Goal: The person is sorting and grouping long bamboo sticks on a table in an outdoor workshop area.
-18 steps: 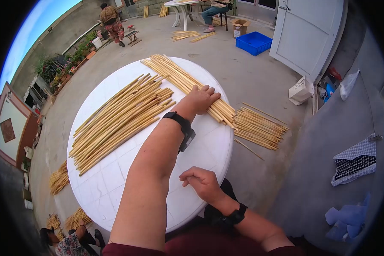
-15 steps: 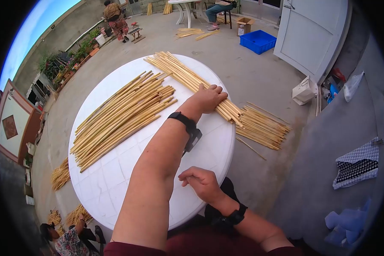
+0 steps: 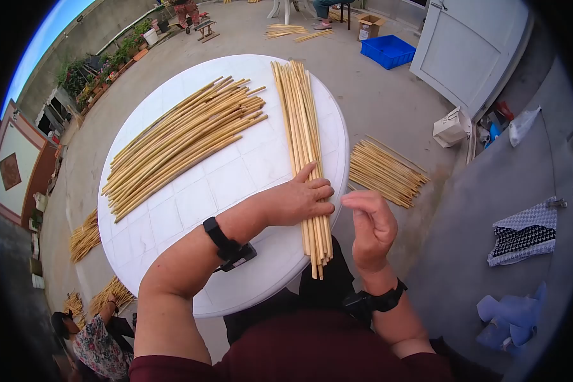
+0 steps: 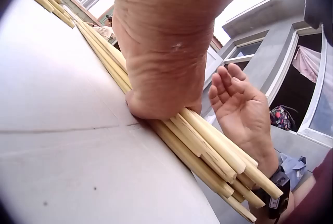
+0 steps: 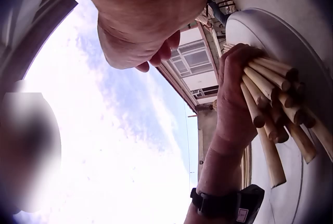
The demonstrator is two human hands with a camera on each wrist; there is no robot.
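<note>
My left hand (image 3: 302, 200) grips a bundle of long, pale yellow stalks (image 3: 299, 121), its fingers lying over their top and its thumb at the near side. The bundle runs away from me along the right of the white round table (image 3: 216, 184), its near ends jutting past the rim. In the left wrist view the cut ends (image 4: 223, 164) sit unevenly. Just right of the bundle, my right hand (image 3: 372, 226) is raised, palm toward the stalks and fingers loosely bent, holding nothing. A second, wider spread of stalks (image 3: 184, 143) lies on the table's left half.
More stalks (image 3: 388, 172) lie beyond the table's right edge. At the back stand a blue crate (image 3: 388, 51), a cardboard box (image 3: 369, 27) and a white door (image 3: 471, 57). A white bag (image 3: 452, 127) is by the doorway. Another person (image 3: 95, 344) sits low at the left.
The left hand has drawn the bundle toward me and swung it from a slant to nearly straight ahead. My right hand has risen and moved right, beside the bundle.
</note>
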